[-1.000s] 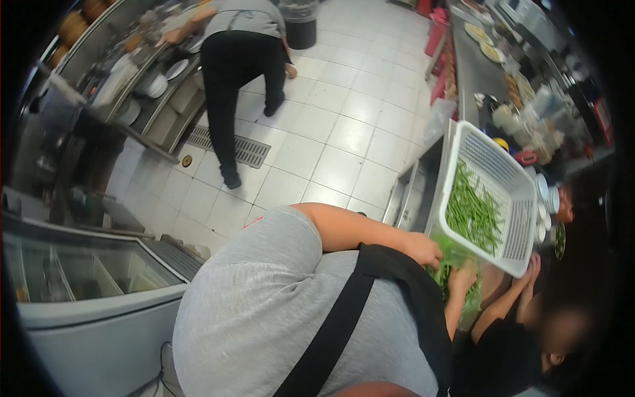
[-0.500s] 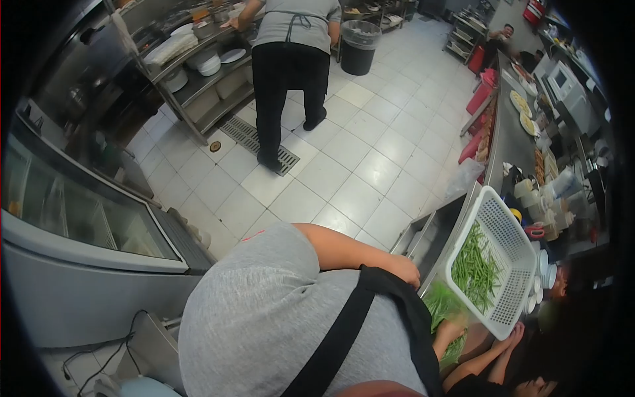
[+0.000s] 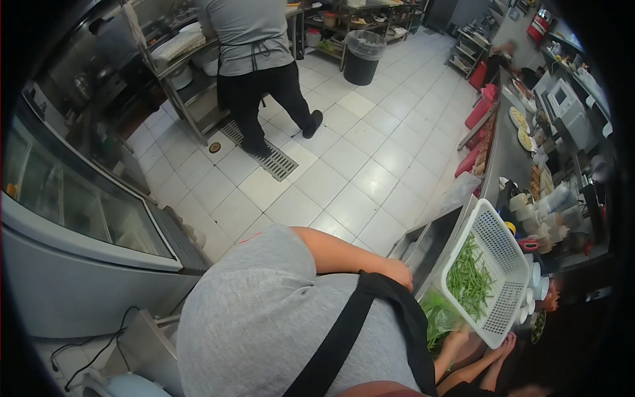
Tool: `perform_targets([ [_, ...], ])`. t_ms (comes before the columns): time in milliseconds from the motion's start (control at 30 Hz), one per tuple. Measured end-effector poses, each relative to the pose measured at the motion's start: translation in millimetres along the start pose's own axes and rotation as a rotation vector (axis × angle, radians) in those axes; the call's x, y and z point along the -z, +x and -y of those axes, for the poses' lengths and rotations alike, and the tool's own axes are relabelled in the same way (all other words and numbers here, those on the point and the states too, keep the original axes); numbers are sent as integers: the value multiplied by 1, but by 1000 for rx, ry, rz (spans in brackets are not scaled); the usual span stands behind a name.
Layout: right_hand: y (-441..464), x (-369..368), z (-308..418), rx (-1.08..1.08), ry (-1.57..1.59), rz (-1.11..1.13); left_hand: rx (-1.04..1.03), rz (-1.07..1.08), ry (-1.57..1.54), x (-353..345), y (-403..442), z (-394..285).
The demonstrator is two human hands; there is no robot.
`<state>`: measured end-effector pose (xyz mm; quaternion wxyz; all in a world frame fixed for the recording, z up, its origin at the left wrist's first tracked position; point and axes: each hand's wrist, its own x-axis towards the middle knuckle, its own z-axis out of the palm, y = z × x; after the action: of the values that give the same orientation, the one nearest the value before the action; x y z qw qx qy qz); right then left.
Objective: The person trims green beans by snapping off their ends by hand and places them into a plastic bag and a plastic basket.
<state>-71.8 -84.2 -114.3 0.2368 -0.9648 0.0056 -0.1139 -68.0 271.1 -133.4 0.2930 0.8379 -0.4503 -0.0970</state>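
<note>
My left hand [image 3: 399,272] is curled in at the near edge of the counter, beside my black apron [image 3: 391,291]. Its fingertips are partly hidden, and what it grips, if anything, does not show. My right hand [image 3: 454,341] is at a clear plastic bag [image 3: 439,313] with green beans inside. Its fingers are bent together, and I cannot make out what is in them. Just beyond the bag, a white perforated basket [image 3: 514,286] stands tilted with loose green beans [image 3: 471,278] along its near side. A co-worker's hands [image 3: 504,345] are close to the basket's lower corner.
The steel counter [image 3: 495,159] runs away with plates of food [image 3: 520,120], containers and stacked white bowls [image 3: 531,291]. A person in a grey shirt [image 3: 251,33] stands at a steel shelf. A lined bin [image 3: 362,66], a floor drain [image 3: 278,164] and a glass-lidded freezer [image 3: 92,278] are around.
My right hand has moved a little away from over the beans, towards the bag's edge by the basket. The grey-shirted person has shifted left and straightened up. My left hand stays about where it was.
</note>
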Motion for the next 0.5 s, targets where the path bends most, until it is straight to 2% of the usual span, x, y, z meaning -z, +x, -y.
perform_targets([
  [33,1,2,-3,51,-27,2,-1,-11,-4,0,-2,0],
  [133,6,6,-13,-55,-123,245,22,-16,0,0,-2,-3],
  [233,3,1,-18,-4,-88,211,13,-13,-24,1,-4,-2],
  [333,-12,20,-2,125,77,163,-4,8,40,5,-5,-1],
  [500,-55,40,20,266,-184,-125,-31,-4,16,34,-4,-15],
])
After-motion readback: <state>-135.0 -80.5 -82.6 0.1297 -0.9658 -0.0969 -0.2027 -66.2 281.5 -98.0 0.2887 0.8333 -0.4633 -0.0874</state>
